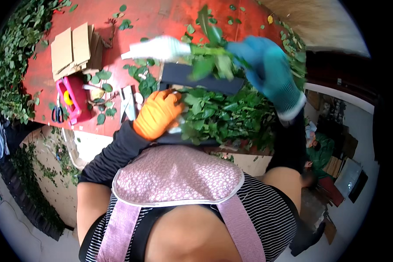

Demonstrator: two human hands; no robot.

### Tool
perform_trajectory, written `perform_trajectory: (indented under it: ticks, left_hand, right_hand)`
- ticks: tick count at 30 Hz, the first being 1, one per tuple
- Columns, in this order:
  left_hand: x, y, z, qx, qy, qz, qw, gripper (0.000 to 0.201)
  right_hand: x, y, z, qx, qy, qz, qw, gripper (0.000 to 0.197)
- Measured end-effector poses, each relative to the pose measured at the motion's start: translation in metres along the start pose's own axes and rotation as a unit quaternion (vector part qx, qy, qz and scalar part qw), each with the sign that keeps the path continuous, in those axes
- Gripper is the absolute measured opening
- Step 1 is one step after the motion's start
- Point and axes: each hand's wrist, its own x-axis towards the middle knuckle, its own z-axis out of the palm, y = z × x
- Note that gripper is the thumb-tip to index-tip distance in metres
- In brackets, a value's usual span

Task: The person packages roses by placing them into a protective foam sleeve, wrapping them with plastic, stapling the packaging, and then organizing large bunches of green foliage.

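My right hand [266, 65], in a blue-green knitted glove, is closed around a leafy flower stem [214, 51] above the table. A white head [161, 48], seemingly wrapped in netting, points left from the stem; motion blurs it. My left hand [158, 112], in an orange glove, rests with curled fingers at the left end of a bunch of leafy stems [227, 113]. Whatever its fingers grip is hidden. The bunch lies in front of me, over a dark box or tray [196, 78] whose far panel shows behind the leaves.
Brown cardboard pieces [74, 50] are stacked at the far left of the red table [157, 19]. Nearer are a pink tape dispenser [77, 100] and scissors [56, 114]. Cut greenery [13, 74] heaps along the left edge. Another person in green [321, 150] is at the right.
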Motion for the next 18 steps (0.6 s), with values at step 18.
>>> perform_trajectory:
  ticks: [18]
  left_hand:
    - [-0.028,0.015,0.011,0.027,0.029,-0.027,0.999,0.059]
  right_hand:
    - [-0.034,-0.156,0.053,-0.043,-0.110,0.273,0.955,0.033]
